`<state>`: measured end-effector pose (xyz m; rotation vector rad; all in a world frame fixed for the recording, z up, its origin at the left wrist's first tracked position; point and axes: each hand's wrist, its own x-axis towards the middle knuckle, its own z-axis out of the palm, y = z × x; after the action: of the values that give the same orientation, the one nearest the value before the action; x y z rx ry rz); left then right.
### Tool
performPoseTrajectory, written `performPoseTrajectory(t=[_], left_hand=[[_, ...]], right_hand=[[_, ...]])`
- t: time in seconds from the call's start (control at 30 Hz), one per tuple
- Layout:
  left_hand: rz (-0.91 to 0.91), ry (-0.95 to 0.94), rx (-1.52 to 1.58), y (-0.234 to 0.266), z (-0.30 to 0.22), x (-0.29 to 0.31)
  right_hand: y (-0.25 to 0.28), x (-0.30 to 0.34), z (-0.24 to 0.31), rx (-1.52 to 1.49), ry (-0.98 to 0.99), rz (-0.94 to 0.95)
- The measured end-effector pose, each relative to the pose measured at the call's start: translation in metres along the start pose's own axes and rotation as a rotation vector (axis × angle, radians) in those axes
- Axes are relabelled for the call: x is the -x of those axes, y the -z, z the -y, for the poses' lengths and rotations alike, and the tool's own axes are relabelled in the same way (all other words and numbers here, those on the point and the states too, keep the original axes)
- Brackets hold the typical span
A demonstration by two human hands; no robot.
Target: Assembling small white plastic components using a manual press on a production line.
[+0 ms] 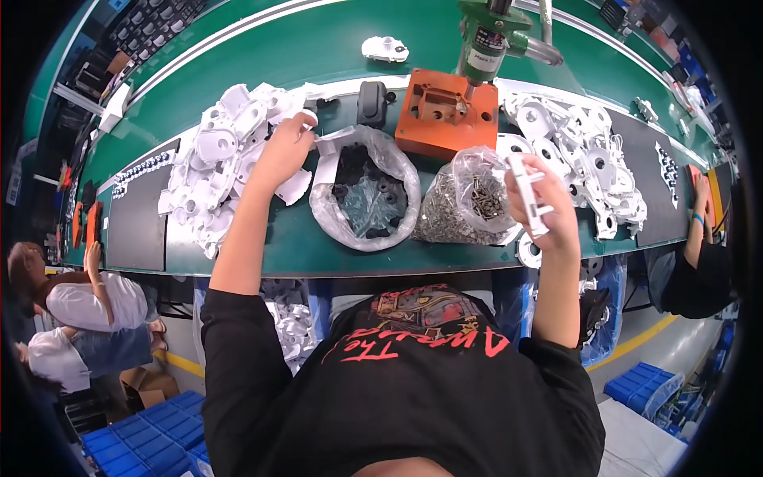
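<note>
My left hand (288, 149) is at the right side of a heap of white plastic parts (218, 143), its fingers bent in a pinch on the edge of one white part (310, 117). My right hand (554, 208) is raised above the bench's front edge and grips a narrow white plastic part (526, 195) with short pegs, held upright. Between my hands stand an open clear bag (322, 203) with small black parts inside and a clear bag full of metal screws (453, 211). The left fingertips are partly hidden.
Behind the bags, an orange fixture block (441, 143) sits under a green press (485, 48). A black part (372, 103) stands beside it. More white parts (588, 151) lie right. A lone white part (385, 49) rests farther back. Other people work at both sides.
</note>
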<state>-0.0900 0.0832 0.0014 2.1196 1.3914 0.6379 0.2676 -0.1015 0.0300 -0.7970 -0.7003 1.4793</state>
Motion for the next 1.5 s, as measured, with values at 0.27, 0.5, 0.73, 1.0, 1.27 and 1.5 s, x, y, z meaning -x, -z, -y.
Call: performPoseTrajectory(t=[0.27,0.5,0.73,1.0,1.27,1.5], left_hand=[[-0.085,0.049,0.188,-0.036,-0.01,0.012],[-0.448,-0.27,0.294,-0.051,-0.054,0.028],[-0.315,-0.632,0.633,-0.036,-0.117,0.069],[-0.452,-0.774,0.405,-0.039,-0.133,0.068],[-0.43,-0.707,0.728,-0.055,-0.146,0.067],[-0.048,-0.312,1.036,-0.051,-0.145,0.083]], right_hand=[[-0.064,-0.022,-0.006,0.291,0.02,0.059],[-0.085,-0.034,-0.017,0.307,0.039,0.065],[-0.1,-0.042,-0.033,0.435,0.267,0.085],[-0.101,-0.026,-0.041,0.421,0.317,0.039],[-0.102,-0.017,-0.038,0.608,0.209,-0.01],[-0.098,-0.028,-0.037,0.699,0.592,-0.029]])
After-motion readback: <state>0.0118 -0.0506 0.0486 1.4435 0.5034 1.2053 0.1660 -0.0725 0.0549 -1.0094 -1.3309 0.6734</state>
